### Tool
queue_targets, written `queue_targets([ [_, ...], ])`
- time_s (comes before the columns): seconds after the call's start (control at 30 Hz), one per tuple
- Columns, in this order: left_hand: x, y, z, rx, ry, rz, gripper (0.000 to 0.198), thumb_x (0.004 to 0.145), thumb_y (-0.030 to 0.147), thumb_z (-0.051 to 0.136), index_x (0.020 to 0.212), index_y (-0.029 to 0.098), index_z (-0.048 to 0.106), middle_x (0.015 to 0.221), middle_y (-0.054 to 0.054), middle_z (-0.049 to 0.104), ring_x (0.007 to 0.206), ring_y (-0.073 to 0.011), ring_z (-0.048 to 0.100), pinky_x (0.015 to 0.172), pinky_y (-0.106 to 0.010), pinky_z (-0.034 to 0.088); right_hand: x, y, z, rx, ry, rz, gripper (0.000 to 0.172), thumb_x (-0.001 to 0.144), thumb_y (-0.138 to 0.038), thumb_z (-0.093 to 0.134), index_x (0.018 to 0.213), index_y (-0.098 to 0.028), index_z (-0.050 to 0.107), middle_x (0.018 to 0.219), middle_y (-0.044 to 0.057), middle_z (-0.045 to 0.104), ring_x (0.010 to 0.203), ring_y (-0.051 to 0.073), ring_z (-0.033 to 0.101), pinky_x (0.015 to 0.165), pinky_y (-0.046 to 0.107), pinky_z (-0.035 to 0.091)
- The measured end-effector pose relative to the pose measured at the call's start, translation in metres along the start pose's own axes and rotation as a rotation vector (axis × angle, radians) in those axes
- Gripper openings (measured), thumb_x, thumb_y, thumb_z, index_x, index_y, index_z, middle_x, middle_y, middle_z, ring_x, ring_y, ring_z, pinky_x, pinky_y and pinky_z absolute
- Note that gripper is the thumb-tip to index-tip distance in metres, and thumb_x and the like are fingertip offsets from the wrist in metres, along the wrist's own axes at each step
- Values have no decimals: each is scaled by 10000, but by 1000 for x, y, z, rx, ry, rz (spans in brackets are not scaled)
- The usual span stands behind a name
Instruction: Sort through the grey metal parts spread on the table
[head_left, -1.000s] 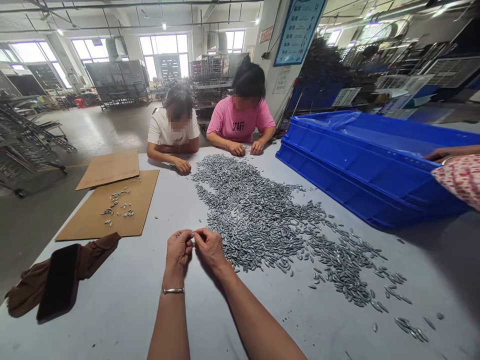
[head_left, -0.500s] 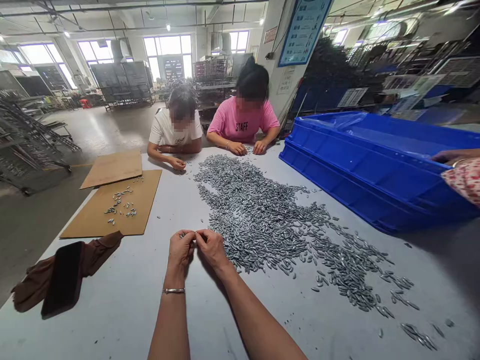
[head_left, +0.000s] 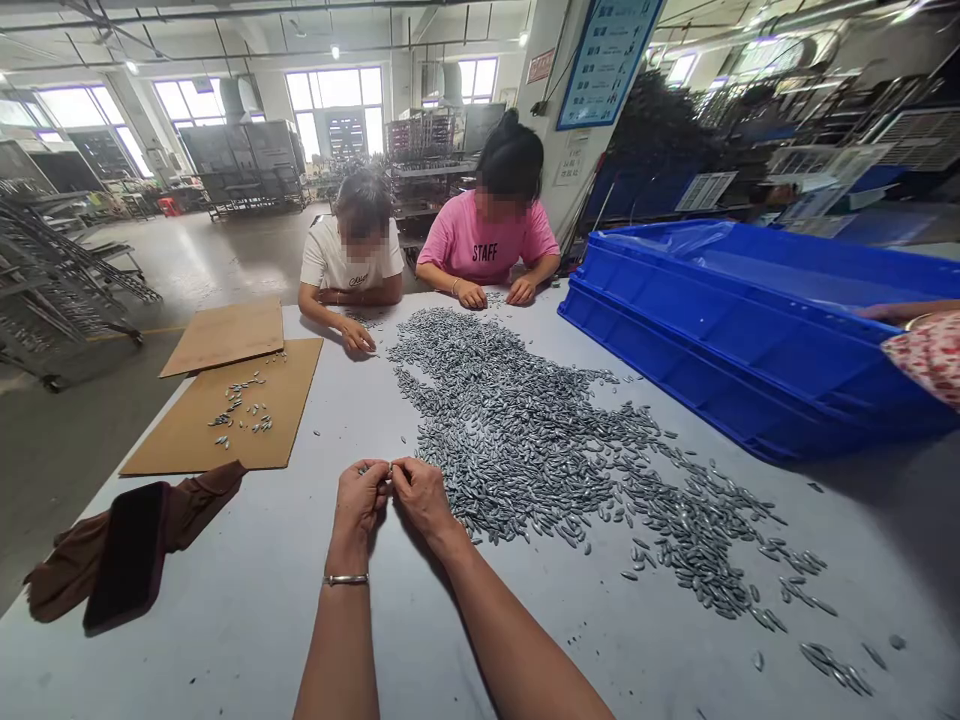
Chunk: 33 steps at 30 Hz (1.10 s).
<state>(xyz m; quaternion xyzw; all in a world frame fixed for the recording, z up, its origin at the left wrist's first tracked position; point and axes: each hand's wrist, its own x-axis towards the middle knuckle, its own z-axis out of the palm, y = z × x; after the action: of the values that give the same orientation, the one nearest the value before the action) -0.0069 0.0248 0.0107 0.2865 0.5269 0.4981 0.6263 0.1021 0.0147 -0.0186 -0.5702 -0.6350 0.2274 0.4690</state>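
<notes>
My left hand (head_left: 361, 500) is closed, with small grey spindle-shaped pieces (head_left: 364, 469) showing at its curled fingers. Thumb and forefinger of my right hand (head_left: 424, 497) are pinched together, meeting the left fingertips at a tiny grey piece that the fingers mostly cover. Both hands are just above the white table (head_left: 247, 620). Right beside them spreads a large heap of the same shiny grey pieces (head_left: 517, 440), thinning out toward the lower right.
Loose pieces lie on a cardboard sheet (head_left: 180, 430) at left. Near it are a phone (head_left: 127, 560) and a brown cloth (head_left: 199, 505). Two people (head_left: 351, 245) work across the table. Stacked blue crates (head_left: 720, 350) stand at right, with another person's sleeve (head_left: 926, 355) beside them.
My hands stay nearly in place, fingertips still together. Across the table, the hand of the person in white has moved slightly toward the heap and lower.
</notes>
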Motion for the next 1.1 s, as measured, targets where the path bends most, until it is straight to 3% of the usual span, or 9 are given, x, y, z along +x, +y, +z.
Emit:
queue_targets([
  [0.27, 5, -1, -3, -64, -45, -2, 282, 516, 245, 747, 696, 141, 557, 578, 35, 527, 420, -14, 351, 344, -154, 175, 0, -7, -4, 158, 23, 86, 247, 861, -256, 514, 773, -176, 731, 713, 35, 720, 631, 138, 620, 640, 234, 434],
  [0.47, 5, -2, -3, -41, -38, 4, 249, 531, 221, 732, 694, 146, 560, 517, 61, 473, 410, -19, 340, 353, -153, 176, 0, -7, -4, 182, 12, 88, 208, 843, -269, 558, 810, -186, 746, 760, 37, 740, 667, 147, 639, 660, 240, 456],
  [1.1, 0, 1, -8, 78, -29, -41, 155, 524, 175, 673, 591, 154, 534, 455, 73, 423, 366, -16, 294, 356, -165, 155, -2, -1, -1, -90, -73, -69, 222, 873, -183, 523, 772, -176, 720, 764, 61, 732, 712, 157, 637, 704, 250, 419],
])
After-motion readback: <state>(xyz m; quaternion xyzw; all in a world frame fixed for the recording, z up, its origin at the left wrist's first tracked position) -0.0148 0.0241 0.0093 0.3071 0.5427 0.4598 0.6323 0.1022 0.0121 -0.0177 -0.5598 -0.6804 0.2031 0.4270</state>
